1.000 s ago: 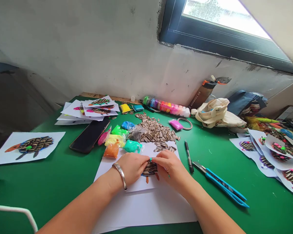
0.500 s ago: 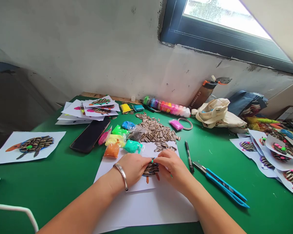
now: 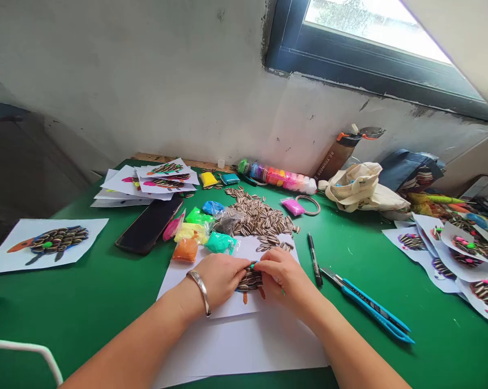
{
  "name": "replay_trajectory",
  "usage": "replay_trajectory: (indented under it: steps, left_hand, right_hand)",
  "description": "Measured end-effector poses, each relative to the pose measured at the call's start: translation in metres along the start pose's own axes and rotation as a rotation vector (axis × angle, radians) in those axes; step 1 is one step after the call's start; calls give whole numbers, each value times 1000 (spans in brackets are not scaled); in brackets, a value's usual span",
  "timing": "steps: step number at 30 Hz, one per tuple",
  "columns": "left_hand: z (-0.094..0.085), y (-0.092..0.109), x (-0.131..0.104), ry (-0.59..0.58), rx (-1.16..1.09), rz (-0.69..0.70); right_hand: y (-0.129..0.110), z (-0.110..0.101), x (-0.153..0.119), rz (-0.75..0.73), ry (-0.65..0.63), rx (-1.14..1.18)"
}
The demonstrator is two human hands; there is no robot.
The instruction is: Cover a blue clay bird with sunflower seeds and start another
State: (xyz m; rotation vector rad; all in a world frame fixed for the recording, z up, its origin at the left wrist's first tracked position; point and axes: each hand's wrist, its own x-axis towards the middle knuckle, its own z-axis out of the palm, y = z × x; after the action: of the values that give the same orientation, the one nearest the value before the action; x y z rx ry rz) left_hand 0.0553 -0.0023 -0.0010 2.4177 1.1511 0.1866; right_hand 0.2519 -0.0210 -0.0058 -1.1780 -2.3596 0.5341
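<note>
Both hands meet over a small animal picture made of sunflower seeds [image 3: 249, 281], with brown clay legs and a blue rim. It lies on a white paper sheet [image 3: 227, 310]. At its top edge sits a small piece of green clay [image 3: 252, 266], pinched by the fingertips of my right hand [image 3: 286, 276]. Another bit of green shows by the right fingers. My left hand [image 3: 219, 276], with a silver bracelet at the wrist, has its fingers closed together against the picture's left side; what they hold is hidden. Bagged clay, including a teal packet [image 3: 220, 242], lies just beyond.
A heap of sunflower seeds [image 3: 263, 216] lies behind the hands. A pen [image 3: 314, 259] and a blue utility knife with its blade out [image 3: 369, 305] are at right. A phone [image 3: 146, 227] and finished seed pictures [image 3: 59, 240] lie left; more pictures [image 3: 450, 259] lie far right.
The hands stay almost in place, the fingertips still meeting at the green clay. The whole view has shifted very slightly.
</note>
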Motion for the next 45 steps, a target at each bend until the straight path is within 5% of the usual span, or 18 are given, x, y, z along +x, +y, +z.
replay_trajectory:
  steps: [32,37,45]
  left_hand:
    - [0,2,0,-35,59,2]
    - [-4,1,-1,52,-188,-44]
    - [-9,12,0,20,-1118,-342]
  right_hand:
    - [-1,-6,-1,-7,6,32]
    - [3,-7,-2,-20,60,39]
    - [-9,-2,-3,60,258,302]
